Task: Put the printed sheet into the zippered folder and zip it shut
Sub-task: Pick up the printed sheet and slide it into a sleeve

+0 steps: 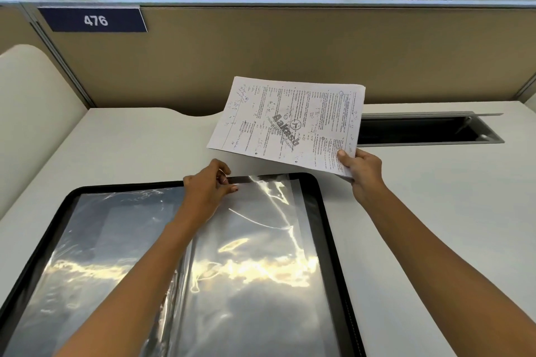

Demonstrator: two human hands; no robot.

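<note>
The zippered folder (330,229) lies open on the desk in front of me, black-edged, with shiny clear plastic sleeves (261,255) inside. My left hand (207,185) pinches the top edge of a clear sleeve near the folder's far rim. My right hand (361,169) holds the printed sheet (287,124) by its near right corner, up in the air beyond the folder's far right corner. The sheet is white with dense text and a grey watermark. Its far end points toward the partition.
The white desk (435,211) has a cable slot (420,130) with a raised metal lid behind the sheet. A tan partition (290,52) with a blue "476" label (95,20) closes the back. Plants stand behind it.
</note>
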